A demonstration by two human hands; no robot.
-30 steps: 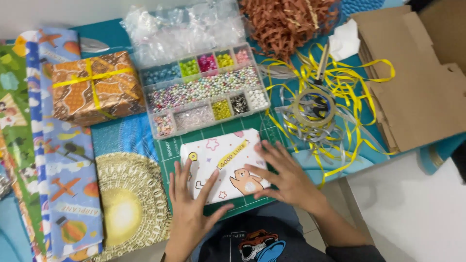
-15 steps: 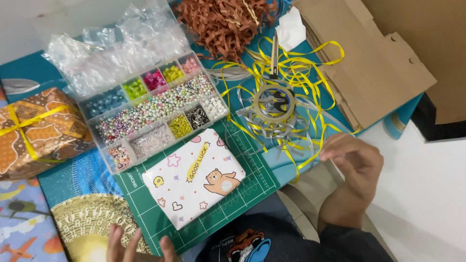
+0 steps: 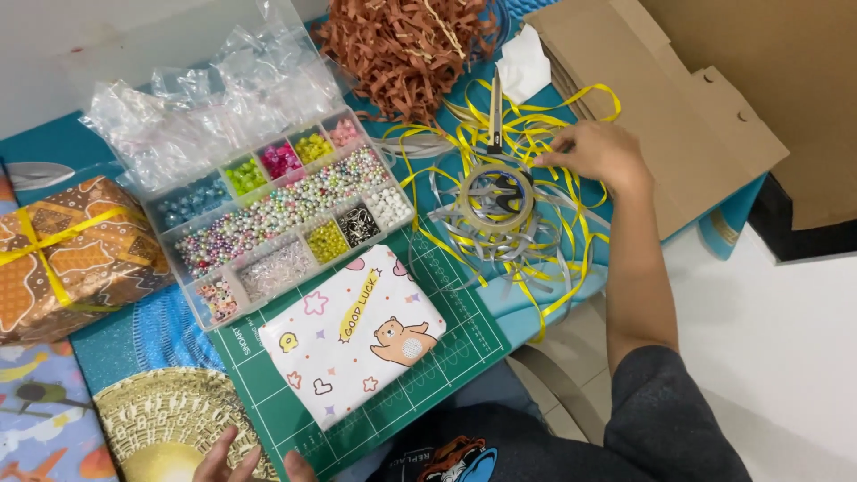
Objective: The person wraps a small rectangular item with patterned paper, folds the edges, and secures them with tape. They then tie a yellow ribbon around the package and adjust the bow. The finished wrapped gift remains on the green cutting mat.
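Since the previous view my right hand (image 3: 596, 153) has moved up from the table edge onto the tangle of yellow ribbon (image 3: 536, 134), fingers loosely curled on the strands, beside the tape roll (image 3: 496, 198) and scissors (image 3: 495, 116). My left hand (image 3: 234, 460), fingers spread and holding nothing, rests at the green cutting mat (image 3: 446, 330) below the white wrapped gift (image 3: 353, 332).

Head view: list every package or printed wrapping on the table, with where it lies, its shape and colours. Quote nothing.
White wrapped parcel: on the green cutting mat, flat rectangle, white paper with a bear, stars, hearts and a yellow banner.
Brown wrapped gift: left edge, boxy, orange-brown patterned paper tied with yellow ribbon.
Bead organiser box: centre, clear plastic, compartments of coloured beads.
Flat cardboard box: upper right, plain brown, beyond the right hand.
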